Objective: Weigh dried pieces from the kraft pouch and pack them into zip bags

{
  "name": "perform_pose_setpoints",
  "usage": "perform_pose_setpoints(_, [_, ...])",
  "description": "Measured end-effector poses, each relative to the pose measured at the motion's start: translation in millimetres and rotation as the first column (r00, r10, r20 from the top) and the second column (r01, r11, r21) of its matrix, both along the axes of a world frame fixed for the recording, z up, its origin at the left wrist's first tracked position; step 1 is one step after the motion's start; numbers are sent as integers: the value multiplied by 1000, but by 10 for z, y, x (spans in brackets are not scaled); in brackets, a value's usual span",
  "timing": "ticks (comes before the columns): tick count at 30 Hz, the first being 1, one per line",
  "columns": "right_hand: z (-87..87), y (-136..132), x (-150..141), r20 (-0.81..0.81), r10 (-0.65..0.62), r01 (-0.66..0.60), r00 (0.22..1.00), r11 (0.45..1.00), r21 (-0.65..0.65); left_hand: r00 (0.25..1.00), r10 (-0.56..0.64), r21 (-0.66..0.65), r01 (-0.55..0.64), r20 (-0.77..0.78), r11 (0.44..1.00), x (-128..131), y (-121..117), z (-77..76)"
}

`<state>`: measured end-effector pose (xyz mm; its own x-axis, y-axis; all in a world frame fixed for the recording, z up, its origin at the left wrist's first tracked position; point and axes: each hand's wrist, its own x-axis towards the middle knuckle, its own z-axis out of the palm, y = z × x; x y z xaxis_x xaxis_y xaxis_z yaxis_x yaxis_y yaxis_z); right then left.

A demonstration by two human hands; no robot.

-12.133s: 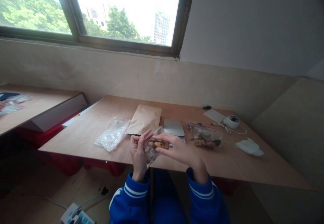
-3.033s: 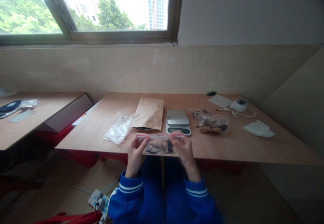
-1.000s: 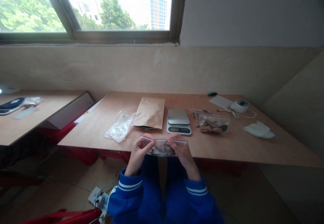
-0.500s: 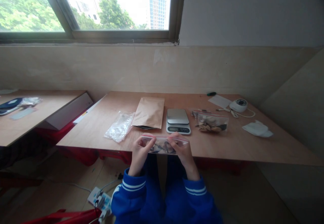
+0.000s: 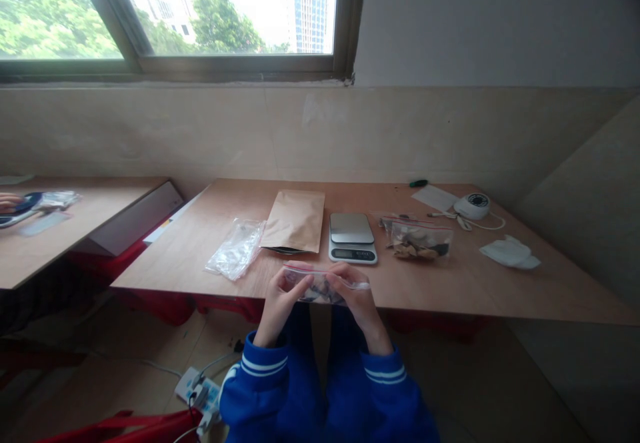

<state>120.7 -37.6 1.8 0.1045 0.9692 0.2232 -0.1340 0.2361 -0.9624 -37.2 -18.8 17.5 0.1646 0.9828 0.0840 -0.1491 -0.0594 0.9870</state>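
Observation:
My left hand and my right hand both pinch the red-striped top edge of a small clear zip bag with brown and dark dried pieces inside. The bag hangs at the near edge of the wooden table, just in front of a small digital scale. Both hands have their fingers pressed closed on the bag's seal. A brown paper pouch lies left of the scale, and a second filled zip bag lies to its right.
A pile of empty clear bags lies at the table's left. At the far right are a white round device with a cable, a paper slip, a green-handled tool and a white cloth. Another person's hand rests on the neighbouring table. A power strip lies on the floor.
Twelve seconds ago my fingers were inside the open bag with a dried piece. Since then both hands hold its top edge, and my fingers have slid closer together along the seal.

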Motion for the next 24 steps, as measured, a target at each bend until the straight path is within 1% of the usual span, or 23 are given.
perform_pose_setpoints(2, [0,-3,15,-16,8,-9,1000,1000,-13,1000,25,-21,-25,0,999,24,6,-5])
perform_pose_setpoints(5, [2,8,17,-53,32,-33,998,999,-31,998,68,-18,-68,-4,998,47,19,8])
perform_pose_setpoints(8, [4,15,5,-39,54,-55,998,999,-1,997,78,-2,-78,13,997,35,25,24])
perform_pose_setpoints(13, [4,0,-8,52,-29,24,998,995,98,998,52,-8,-52,30,999,-10,3,3])
perform_pose_setpoints(16, [11,-1,-7,58,-64,54,996,987,152,998,55,-28,-55,11,998,2,-12,4])
perform_pose_setpoints(19, [24,6,-2,39,-83,76,996,985,158,997,81,-36,-82,-13,996,42,-9,39])
perform_pose_setpoints(24, [32,0,18,84,-114,100,990,982,158,985,153,-5,-154,-78,988,86,-1,63])
